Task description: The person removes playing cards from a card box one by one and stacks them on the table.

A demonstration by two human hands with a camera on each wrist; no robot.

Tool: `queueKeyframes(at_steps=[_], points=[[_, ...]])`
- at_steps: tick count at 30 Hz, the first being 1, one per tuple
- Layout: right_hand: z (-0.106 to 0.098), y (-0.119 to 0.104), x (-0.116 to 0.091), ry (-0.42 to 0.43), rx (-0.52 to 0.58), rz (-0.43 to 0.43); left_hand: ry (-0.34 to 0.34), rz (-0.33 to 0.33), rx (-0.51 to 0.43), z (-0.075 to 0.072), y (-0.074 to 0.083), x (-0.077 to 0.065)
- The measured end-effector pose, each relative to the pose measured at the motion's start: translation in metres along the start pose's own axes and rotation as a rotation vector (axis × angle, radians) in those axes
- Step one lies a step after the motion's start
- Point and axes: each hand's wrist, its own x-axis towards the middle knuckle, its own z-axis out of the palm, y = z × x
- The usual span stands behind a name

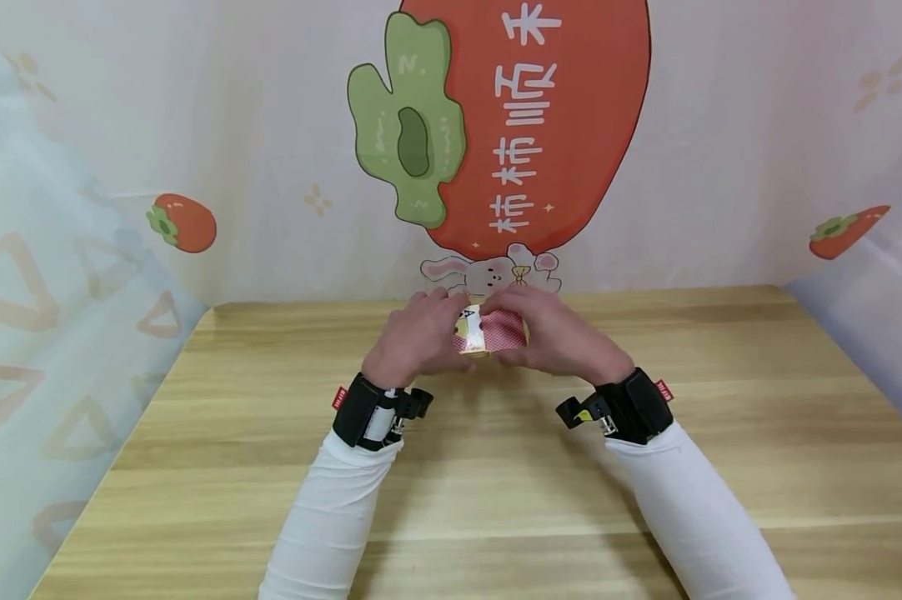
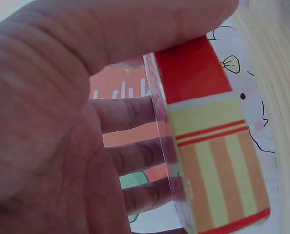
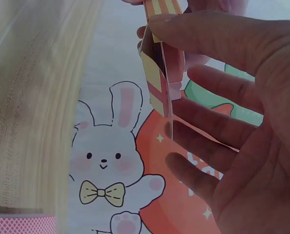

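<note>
While the left hand [image 1: 417, 337] and right hand [image 1: 559, 333] meet at the far side of the bench [image 1: 481, 500], a small printed box [image 1: 503, 331] sits between them, in front of the rabbit [image 1: 488, 273] on the backdrop [image 1: 271, 125]. It appears raised off the wood. Left hand: clamped on the box, thumb [image 2: 150, 34] along the red edge, fingers [image 2: 140, 153] against a broad face. Right hand: also pinching the box; thumb [image 3: 198, 31] on its edge, fingers fanned near the far side. Right wrist view: a pale flap [image 3: 154, 83] stands away from the body, with a dark gap behind it; whether it is being lifted or tucked cannot be told. Step in hand, as judged: working this flap between two hands. For good practice, let the left hand do the steadying, with light, even pressure, since the walls look like thin card and would probably buckle if squeezed. Right thumb should move the flap along its crease, not pull sideways, which could tear it. Keep the gap level or facing up, in case loose contents slide out.
</note>
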Motion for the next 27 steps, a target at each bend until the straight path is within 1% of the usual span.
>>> queueKeyframes(at_steps=[3,8,12,14,18,22,27], points=[[-0.0026,0.0001,0.0011,0.002,0.009,-0.008,0.002,0.011,0.009,-0.0032,0.0016,0.0007],[-0.0028,-0.0001,0.0003,-0.015,0.0,-0.024,-0.022,0.02,0.013,-0.0038,0.0023,-0.0009],[-0.0023,-0.0006,-0.0013,-0.023,-0.02,-0.008,-0.022,0.035,-0.012,-0.0036,0.0025,-0.0026],[-0.004,-0.0011,-0.0017,-0.031,-0.04,-0.001,-0.015,0.049,-0.039,-0.0036,0.0025,-0.0018],[-0.0051,-0.0033,-0.0001,-0.055,-0.072,-0.004,-0.004,0.063,-0.076,-0.0048,0.0006,-0.0029],[-0.0045,-0.006,0.0006,-0.071,-0.086,-0.001,-0.005,0.062,-0.09,-0.0058,0.0,-0.0055],[-0.0052,-0.0077,-0.0046,-0.071,-0.101,0.014,-0.017,0.079,-0.093,-0.0053,0.0039,-0.005]])
